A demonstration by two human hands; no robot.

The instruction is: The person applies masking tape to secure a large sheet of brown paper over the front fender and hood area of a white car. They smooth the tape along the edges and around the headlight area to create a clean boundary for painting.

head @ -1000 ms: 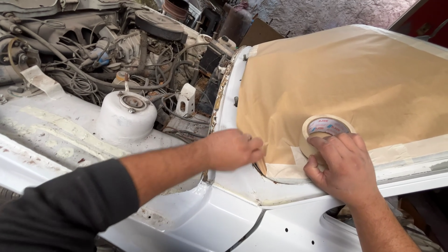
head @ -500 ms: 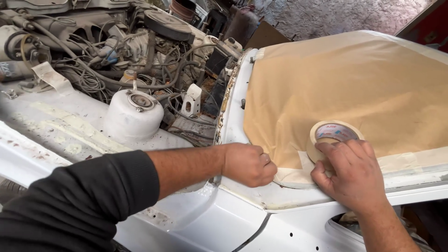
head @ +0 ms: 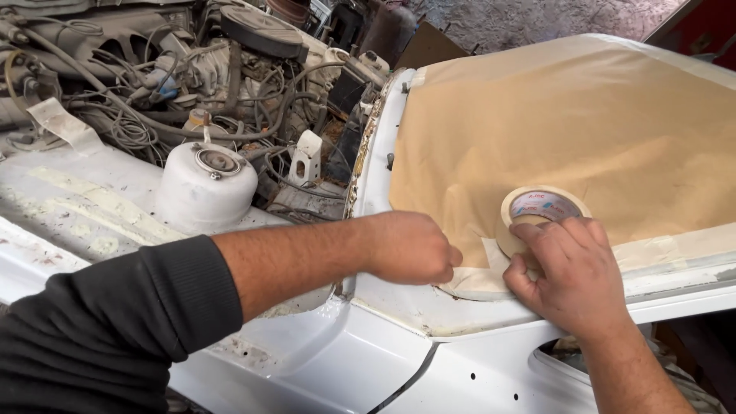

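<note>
A car body workshop is seen here. A white car body [head: 322, 360], sanded and patched with filler, fills the view, its bonnet off and the engine bay [head: 192, 84] laid bare with hoses and wiring. The windscreen is covered by brown masking paper [head: 552, 130], taped down along its lower edge. Rough concrete ground [head: 537, 19] is glimpsed beyond the far corner.

Tape roll [head: 541, 215] on paper [head: 567, 130] – engine bay [head: 192, 92] left, reservoir [head: 207, 188] inside.
</note>
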